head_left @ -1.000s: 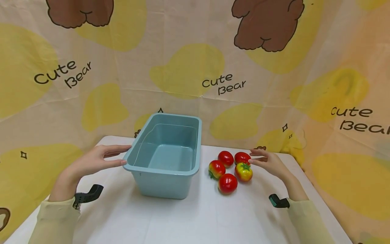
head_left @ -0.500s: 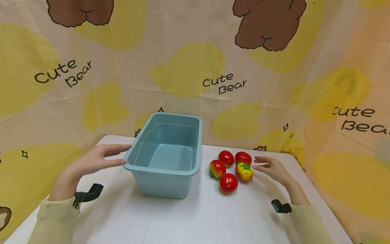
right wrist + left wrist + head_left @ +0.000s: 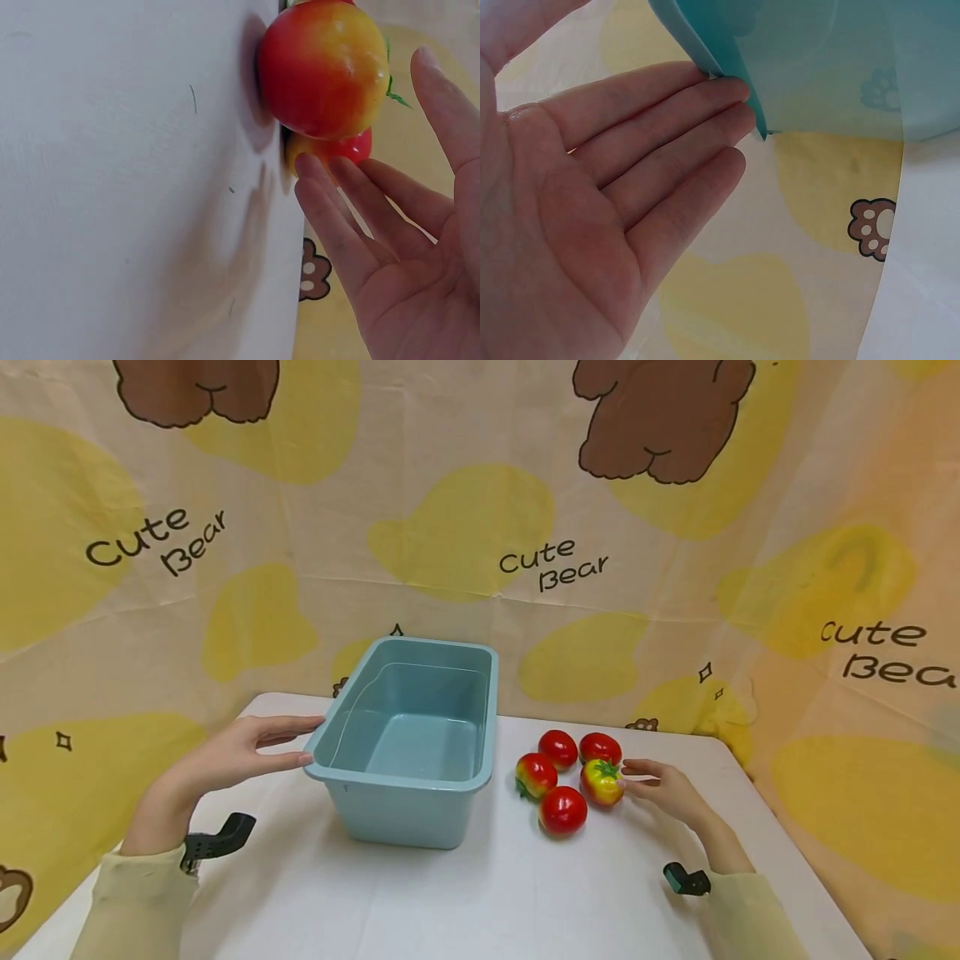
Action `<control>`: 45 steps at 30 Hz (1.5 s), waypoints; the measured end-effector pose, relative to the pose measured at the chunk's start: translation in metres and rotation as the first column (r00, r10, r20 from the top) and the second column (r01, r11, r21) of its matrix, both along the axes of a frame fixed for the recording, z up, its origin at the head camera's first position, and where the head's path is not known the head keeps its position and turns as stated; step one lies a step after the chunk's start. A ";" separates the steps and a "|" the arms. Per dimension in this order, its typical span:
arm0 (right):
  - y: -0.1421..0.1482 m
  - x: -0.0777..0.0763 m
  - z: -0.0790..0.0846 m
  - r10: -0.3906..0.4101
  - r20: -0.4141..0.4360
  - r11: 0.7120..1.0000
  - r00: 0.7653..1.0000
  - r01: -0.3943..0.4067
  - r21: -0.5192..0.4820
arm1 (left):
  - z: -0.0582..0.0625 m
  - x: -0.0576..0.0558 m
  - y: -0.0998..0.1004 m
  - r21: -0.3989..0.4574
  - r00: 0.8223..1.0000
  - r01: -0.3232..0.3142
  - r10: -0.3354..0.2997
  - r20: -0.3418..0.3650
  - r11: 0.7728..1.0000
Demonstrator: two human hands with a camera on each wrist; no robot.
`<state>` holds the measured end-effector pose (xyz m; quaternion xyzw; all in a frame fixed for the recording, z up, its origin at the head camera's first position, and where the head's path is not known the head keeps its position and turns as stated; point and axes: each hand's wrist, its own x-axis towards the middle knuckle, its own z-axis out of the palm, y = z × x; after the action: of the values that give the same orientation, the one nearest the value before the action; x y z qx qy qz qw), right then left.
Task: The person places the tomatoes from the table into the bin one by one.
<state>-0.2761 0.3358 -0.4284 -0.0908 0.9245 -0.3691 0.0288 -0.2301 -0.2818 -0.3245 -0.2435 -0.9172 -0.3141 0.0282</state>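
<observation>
My left hand (image 3: 240,752) touches or nearly touches the left rim of a light-blue plastic tub (image 3: 401,814) with its fingertips and thumb. In the left wrist view, the fingers of that hand (image 3: 615,187) are straight beside the tub's edge (image 3: 705,45). A red-and-yellow tomato (image 3: 600,785) with a green top lies right of the tub. My right hand (image 3: 667,789) is just to its right, thumb and fingers apart; whether the thumb touches it is unclear. The right wrist view has the tomato (image 3: 322,71) ahead of the relaxed hand (image 3: 397,247), with another behind.
Around it sit other tomatoes: a red one (image 3: 563,812) in front, a red-and-yellow one (image 3: 536,775) nearer the tub, and red ones (image 3: 558,750) behind. All rest on a white table (image 3: 465,902). A bear-print cloth (image 3: 450,527) hangs behind the table.
My right hand has drawn back from the rear red tomato, then come down and forward to the right side of the red-and-yellow one. The left hand and tub have stayed put.
</observation>
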 end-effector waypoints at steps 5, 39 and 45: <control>-0.005 0.001 -0.003 -0.009 0.018 1.000 1.000 0.009 -0.012 | 0.000 0.000 -0.001 0.016 1.000 0.011 -0.011 0.014 1.000; -0.030 -0.007 -0.006 -0.065 0.100 0.996 0.993 0.059 0.064 | 0.003 0.001 0.002 0.013 1.000 0.017 -0.017 0.009 1.000; -0.030 -0.006 -0.008 -0.064 0.117 0.997 0.991 0.058 0.060 | 0.002 0.001 0.001 0.016 1.000 0.019 -0.019 0.012 1.000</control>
<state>-0.2816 0.3054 -0.4360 -0.0394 0.9335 -0.3484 0.0749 -0.2292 -0.2812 -0.3226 -0.2502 -0.9125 -0.3229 0.0216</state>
